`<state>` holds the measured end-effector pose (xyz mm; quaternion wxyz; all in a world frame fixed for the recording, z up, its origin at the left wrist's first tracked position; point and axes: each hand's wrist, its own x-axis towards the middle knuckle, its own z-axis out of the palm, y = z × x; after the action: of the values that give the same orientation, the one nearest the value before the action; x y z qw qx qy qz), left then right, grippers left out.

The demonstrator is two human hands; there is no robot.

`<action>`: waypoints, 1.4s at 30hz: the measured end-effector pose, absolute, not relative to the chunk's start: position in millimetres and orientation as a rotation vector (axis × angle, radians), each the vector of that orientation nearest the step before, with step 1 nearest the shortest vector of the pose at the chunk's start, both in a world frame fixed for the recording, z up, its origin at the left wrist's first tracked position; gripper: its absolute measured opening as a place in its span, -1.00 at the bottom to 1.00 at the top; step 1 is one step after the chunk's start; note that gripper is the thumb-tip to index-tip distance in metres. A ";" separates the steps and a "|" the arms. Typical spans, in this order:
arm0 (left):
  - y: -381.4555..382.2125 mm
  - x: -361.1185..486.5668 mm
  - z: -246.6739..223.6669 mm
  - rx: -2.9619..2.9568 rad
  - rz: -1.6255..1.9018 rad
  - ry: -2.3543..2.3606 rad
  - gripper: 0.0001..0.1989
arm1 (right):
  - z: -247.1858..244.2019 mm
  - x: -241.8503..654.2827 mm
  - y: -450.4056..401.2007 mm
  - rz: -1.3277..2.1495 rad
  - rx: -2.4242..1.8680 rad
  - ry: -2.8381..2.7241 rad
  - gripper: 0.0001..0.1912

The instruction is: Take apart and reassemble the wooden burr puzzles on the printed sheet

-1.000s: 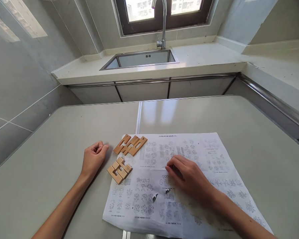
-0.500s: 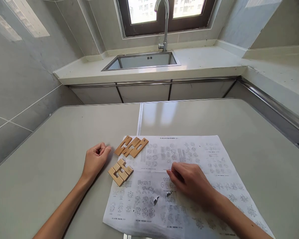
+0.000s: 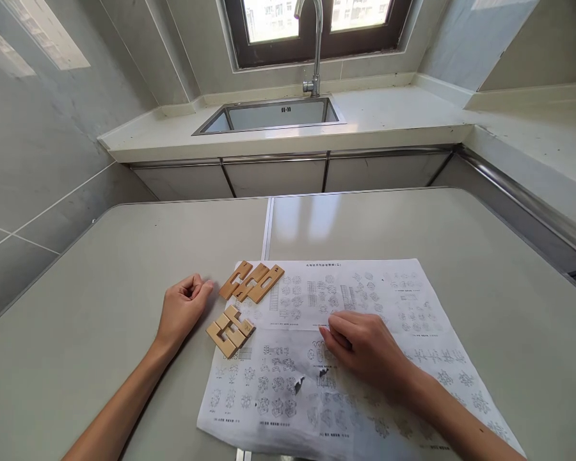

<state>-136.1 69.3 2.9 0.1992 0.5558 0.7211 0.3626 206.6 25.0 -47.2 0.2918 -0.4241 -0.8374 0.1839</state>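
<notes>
"Anything changed?"
"The right hand's fingers are curled in more; the wooden pieces haven't moved."
"Holding anything?"
"Both hands are curled closed; the palms are hidden, so I can't tell. The printed sheet's near edge is cut off."
"And the pieces?"
"Between the hands, nearer the left, partly on the sheet."

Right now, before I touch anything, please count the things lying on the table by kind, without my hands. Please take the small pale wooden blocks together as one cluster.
Flat brown wooden pieces with cut-outs: 3
Cluster of small pale wooden blocks: 1
Large white paper sheet with printed diagrams: 1
Total: 5
</notes>
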 end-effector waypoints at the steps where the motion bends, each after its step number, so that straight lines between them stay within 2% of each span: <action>1: 69.3 -136.3 2.8 1.554 1.012 2.015 -0.54 | -47.0 206.6 25.0 0.490 -1.129 -2.231 -0.56; 42: 69.4 -138.7 -2.5 1.575 1.005 2.008 -0.56 | -46.3 206.6 23.0 0.480 -1.136 -2.234 -0.57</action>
<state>-138.7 69.4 -2.5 0.1982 0.5628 0.7176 0.3593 206.6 23.0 -46.3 0.2905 -0.4259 -0.8377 0.1802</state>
